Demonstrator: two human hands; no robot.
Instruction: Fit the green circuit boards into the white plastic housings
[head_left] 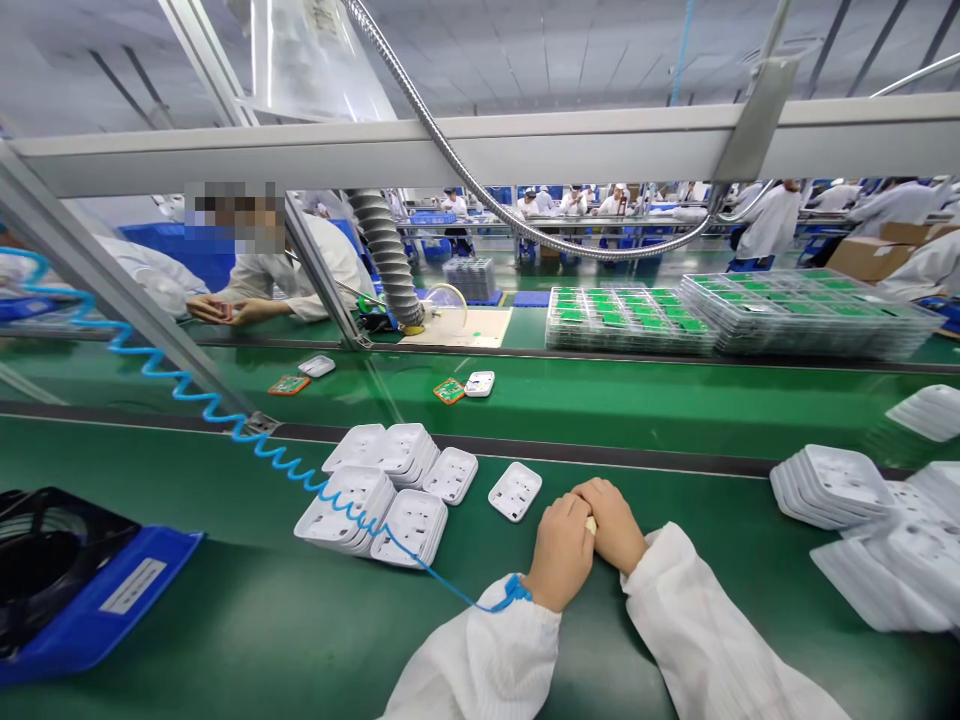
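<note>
My left hand [562,550] and my right hand [611,525] are close together above the green work surface, fingers curled and touching. A small pale yellowish bit [591,524] shows between them, perhaps a finger cover. What they hold, if anything, is hidden behind the fingers. A blue wrist strap [514,592] circles my left wrist, tied to a coiled blue cord [274,452]. Just beyond my left hand one white square plastic cover [515,491] with small holes lies flat. Left of it stand stacks of the same white covers [409,525].
More white covers [851,485] are piled at the right. A black fan in a blue bin [142,600] stands at the left. Green circuit boards [450,390] and small white housings [480,384] lie on the belt. Clear trays [630,318] stand behind; a co-worker [330,265] sits opposite.
</note>
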